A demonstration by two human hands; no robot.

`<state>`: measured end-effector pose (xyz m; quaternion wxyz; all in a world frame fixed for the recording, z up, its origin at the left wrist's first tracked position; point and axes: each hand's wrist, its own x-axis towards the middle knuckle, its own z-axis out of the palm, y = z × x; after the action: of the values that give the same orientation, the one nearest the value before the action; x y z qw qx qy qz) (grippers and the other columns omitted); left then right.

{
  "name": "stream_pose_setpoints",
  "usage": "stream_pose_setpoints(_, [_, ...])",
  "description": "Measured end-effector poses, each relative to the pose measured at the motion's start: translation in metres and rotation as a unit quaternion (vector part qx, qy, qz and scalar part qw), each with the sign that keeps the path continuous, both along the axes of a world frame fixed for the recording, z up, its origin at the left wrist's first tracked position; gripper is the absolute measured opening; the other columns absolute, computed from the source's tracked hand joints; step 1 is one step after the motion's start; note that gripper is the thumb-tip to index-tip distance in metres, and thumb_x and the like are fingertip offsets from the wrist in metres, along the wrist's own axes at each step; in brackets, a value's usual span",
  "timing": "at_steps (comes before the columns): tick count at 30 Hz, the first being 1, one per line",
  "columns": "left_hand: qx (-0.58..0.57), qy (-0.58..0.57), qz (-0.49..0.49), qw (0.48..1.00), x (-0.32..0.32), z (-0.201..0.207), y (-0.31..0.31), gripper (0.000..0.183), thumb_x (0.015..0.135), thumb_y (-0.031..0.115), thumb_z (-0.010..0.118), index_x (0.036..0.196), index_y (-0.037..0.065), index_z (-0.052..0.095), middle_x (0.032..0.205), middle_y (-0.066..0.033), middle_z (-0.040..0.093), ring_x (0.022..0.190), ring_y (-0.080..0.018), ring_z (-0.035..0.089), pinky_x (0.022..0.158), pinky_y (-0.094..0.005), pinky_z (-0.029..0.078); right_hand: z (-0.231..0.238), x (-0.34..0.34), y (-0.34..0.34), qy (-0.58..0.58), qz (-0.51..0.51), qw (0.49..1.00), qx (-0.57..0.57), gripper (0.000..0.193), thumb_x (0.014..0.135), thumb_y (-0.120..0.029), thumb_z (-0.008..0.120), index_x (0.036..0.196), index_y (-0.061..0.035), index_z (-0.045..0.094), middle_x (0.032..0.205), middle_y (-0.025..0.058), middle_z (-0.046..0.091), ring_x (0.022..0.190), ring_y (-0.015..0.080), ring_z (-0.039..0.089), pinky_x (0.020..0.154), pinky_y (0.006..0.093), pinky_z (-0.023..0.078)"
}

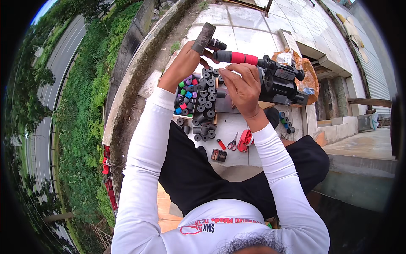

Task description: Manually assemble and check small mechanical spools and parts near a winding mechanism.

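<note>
My left hand point(189, 62) is raised, its fingers closed about a worn dark grey piece point(204, 38) whose exact kind I cannot make out. Right of it, a row of red and black foam cylinders point(244, 59) sits in line with the spindle of a small black machine point(282, 78). Just below that row is my right hand point(244, 84), its fingers bent and thumb drawn in; whether anything small is between them is hidden. Beneath both hands stand several black foam cylinders with centre holes point(202, 100), beside a box of coloured foam pieces point(186, 95).
Between my legs lie a red lighter point(221, 144), scissors point(232, 142), a red stapler-like tool point(244, 140) and a small dark box point(218, 155). An orange plastic bag point(311, 78) is behind the machine. A low wall point(137, 70) runs along the left, above greenery and a road.
</note>
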<state>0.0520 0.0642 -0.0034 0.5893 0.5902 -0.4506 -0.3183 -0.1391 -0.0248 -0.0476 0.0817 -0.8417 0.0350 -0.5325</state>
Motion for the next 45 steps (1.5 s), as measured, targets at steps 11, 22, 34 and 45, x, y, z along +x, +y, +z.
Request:
stream_pose_setpoints(11, [0.029, -0.098, -0.048, 0.994, 0.014, 0.002, 0.009, 0.036, 0.109, 0.025, 0.067, 0.132, 0.0, 0.074, 0.116, -0.0119, 0.081, 0.095, -0.0136, 0.076, 0.081, -0.0315, 0.062, 0.033, 0.005, 0.0, -0.08, -0.002, 0.978, 0.191, 0.017, 0.089, 0.0, 0.084, 0.103, -0.0063, 0.078, 0.102, 0.0064, 0.078, 0.095, 0.0222, 0.071, 0.086, 0.0324, 0.054])
stream_pose_setpoints(22, [0.024, -0.051, -0.114, 0.992, 0.023, -0.012, 0.012, 0.042, 0.105, 0.017, 0.074, 0.143, 0.0, 0.067, 0.123, -0.0119, 0.078, 0.111, -0.0154, 0.075, 0.097, -0.0318, 0.061, 0.012, 0.002, 0.002, -0.067, -0.015, 0.991, 0.111, 0.018, 0.087, -0.006, 0.086, 0.102, -0.0121, 0.079, 0.101, 0.0004, 0.076, 0.098, 0.0209, 0.069, 0.089, 0.0346, 0.045])
stream_pose_setpoints(34, [0.087, -0.091, -0.064, 0.99, 0.014, -0.007, 0.007, 0.025, 0.108, 0.019, 0.064, 0.119, 0.002, 0.079, 0.093, -0.0003, 0.076, 0.083, -0.0078, 0.065, 0.073, -0.0252, 0.052, 0.0, 0.0, 0.002, 0.017, -0.075, 0.997, 0.006, 0.024, 0.079, -0.01, 0.09, 0.102, -0.0189, 0.085, 0.107, -0.003, 0.066, 0.113, 0.0197, 0.062, 0.099, 0.0391, 0.038])
stream_pose_setpoints(45, [0.002, -0.125, -0.005, 0.992, -0.001, 0.002, 0.005, 0.017, 0.103, 0.009, 0.07, 0.11, -0.002, 0.08, 0.08, -0.0004, 0.071, 0.075, -0.0057, 0.055, 0.066, -0.0283, 0.048, 0.002, 0.003, -0.008, 0.026, -0.085, 0.995, -0.044, 0.027, 0.077, -0.012, 0.089, 0.102, -0.0225, 0.084, 0.111, -0.0029, 0.065, 0.116, 0.0189, 0.061, 0.097, 0.0384, 0.036])
